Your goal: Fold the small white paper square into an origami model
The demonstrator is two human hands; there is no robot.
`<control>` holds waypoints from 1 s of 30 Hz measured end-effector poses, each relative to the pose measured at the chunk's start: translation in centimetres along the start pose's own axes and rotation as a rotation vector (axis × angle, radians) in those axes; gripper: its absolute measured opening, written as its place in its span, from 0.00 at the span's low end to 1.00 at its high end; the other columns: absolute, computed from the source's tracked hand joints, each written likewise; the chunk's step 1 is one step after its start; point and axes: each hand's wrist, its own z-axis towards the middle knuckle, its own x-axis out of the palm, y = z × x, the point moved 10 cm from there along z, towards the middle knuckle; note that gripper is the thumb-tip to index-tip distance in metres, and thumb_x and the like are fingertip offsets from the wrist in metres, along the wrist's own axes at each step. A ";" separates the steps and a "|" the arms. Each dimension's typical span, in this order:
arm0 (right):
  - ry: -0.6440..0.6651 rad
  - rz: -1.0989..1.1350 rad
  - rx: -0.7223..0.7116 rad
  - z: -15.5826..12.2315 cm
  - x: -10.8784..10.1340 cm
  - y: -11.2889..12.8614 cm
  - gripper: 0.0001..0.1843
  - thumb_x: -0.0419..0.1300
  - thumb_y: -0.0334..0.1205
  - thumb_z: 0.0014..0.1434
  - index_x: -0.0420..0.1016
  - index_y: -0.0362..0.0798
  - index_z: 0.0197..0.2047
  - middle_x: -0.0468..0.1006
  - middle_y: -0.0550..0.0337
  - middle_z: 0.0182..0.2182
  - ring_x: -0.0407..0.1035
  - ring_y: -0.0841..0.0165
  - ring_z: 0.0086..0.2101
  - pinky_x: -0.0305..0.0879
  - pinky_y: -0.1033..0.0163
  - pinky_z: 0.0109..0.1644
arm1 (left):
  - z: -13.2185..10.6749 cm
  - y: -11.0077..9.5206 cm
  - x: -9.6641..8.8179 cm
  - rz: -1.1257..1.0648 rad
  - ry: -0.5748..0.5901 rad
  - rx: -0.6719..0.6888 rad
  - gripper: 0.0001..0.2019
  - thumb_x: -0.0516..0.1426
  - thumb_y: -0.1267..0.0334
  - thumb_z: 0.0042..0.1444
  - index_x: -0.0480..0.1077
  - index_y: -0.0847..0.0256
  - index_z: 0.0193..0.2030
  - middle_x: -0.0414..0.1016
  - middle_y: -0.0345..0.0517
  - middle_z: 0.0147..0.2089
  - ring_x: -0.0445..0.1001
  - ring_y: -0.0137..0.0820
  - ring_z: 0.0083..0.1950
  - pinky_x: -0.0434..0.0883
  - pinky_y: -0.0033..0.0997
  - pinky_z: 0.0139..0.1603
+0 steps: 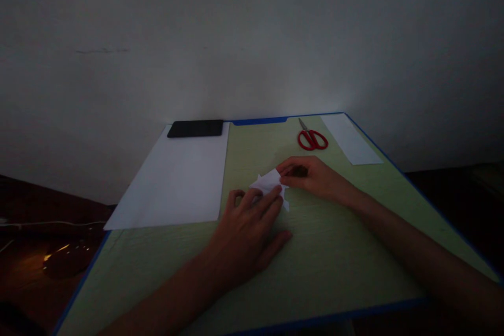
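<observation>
A small folded piece of white paper (270,180) with several pointed corners lies on the table in front of me. My left hand (252,226) rests over its near side, fingers stretched out and pressing it down, the thumb apart on the tabletop. At the paper's right edge, my right hand (309,174) pinches a corner between thumb and fingers. Part of the paper is hidden beneath my left fingers.
Red-handled scissors (312,139) lie beyond my right hand. A white paper strip (352,139) is along the right edge. On the left, a large white sheet (177,184) carries a dark flat rectangular object (196,128). The pale table (334,252) has blue edges and meets a wall (252,37).
</observation>
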 end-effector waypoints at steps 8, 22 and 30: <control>0.145 -0.103 -0.061 1.8 0.3 0.5 0.09 0.68 0.38 0.54 0.77 0.47 0.39 0.79 0.62 0.31 0.73 0.70 0.32 0.69 0.63 0.38 | 0.0 0.4 0.1 -0.031 0.007 0.010 0.25 0.52 0.49 0.67 0.62 0.58 0.66 0.65 0.48 0.70 0.65 0.48 0.61 0.62 0.57 0.56; 0.123 -0.271 -0.300 0.8 1.1 2.8 0.02 0.62 0.32 0.59 0.75 0.47 0.37 0.77 0.59 0.34 0.69 0.69 0.34 0.65 0.63 0.39 | -0.1 0.7 0.1 -0.064 0.014 0.014 0.26 0.55 0.49 0.66 0.61 0.56 0.67 0.65 0.47 0.70 0.63 0.49 0.63 0.61 0.58 0.57; 0.056 -0.167 -0.226 1.1 1.3 2.2 0.12 0.63 0.33 0.60 0.79 0.48 0.47 0.77 0.59 0.35 0.70 0.70 0.33 0.65 0.65 0.37 | -0.2 0.9 0.3 -0.035 0.007 -0.021 0.26 0.55 0.49 0.65 0.64 0.56 0.66 0.58 0.56 0.73 0.61 0.51 0.65 0.63 0.58 0.60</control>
